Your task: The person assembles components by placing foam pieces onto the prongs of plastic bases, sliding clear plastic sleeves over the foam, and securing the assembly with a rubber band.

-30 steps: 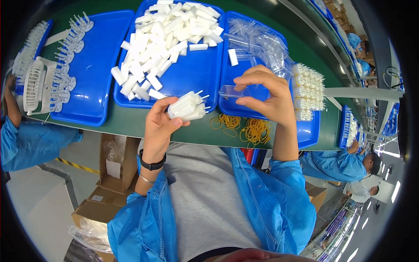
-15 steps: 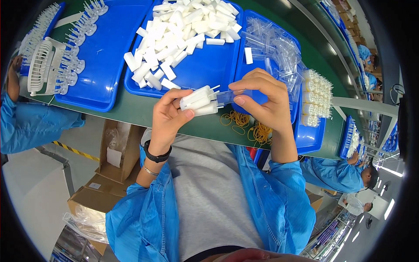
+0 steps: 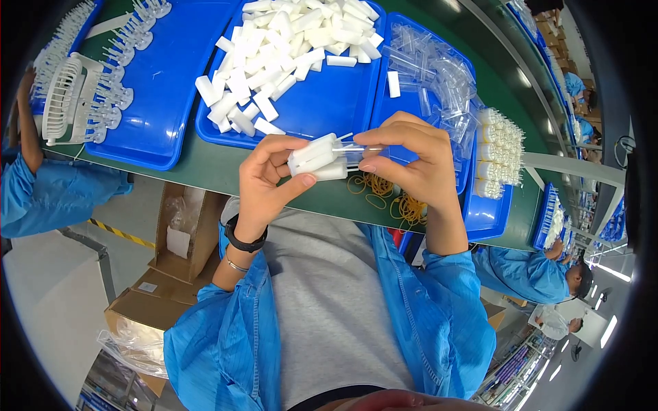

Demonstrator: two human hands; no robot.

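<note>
My left hand (image 3: 267,171) is closed around a small cluster of white blocks (image 3: 317,156) with thin rods sticking out to the right. In my right hand (image 3: 421,151), thumb and index finger pinch a clear plastic tube (image 3: 351,155). The tube lies around or over at least one rod, close to the white blocks; exactly how far it reaches is hard to see. Just beyond both hands, a heap of loose white blocks (image 3: 295,44) lies in a blue tray (image 3: 336,96). More clear tubes (image 3: 439,75) fill the tray to its right.
Yellow rubber bands (image 3: 410,207) lie near the table's front edge. White rodded pieces (image 3: 495,151) are stacked at right. At left are another blue tray (image 3: 157,89), clear rodded parts (image 3: 113,103) and a white rack (image 3: 65,103). Cardboard boxes (image 3: 181,236) stand below; co-workers sit on both sides.
My right hand has brought the clear tube left, nearer the white blocks and farther along the rods. The left hand and its cluster have shifted slightly right.
</note>
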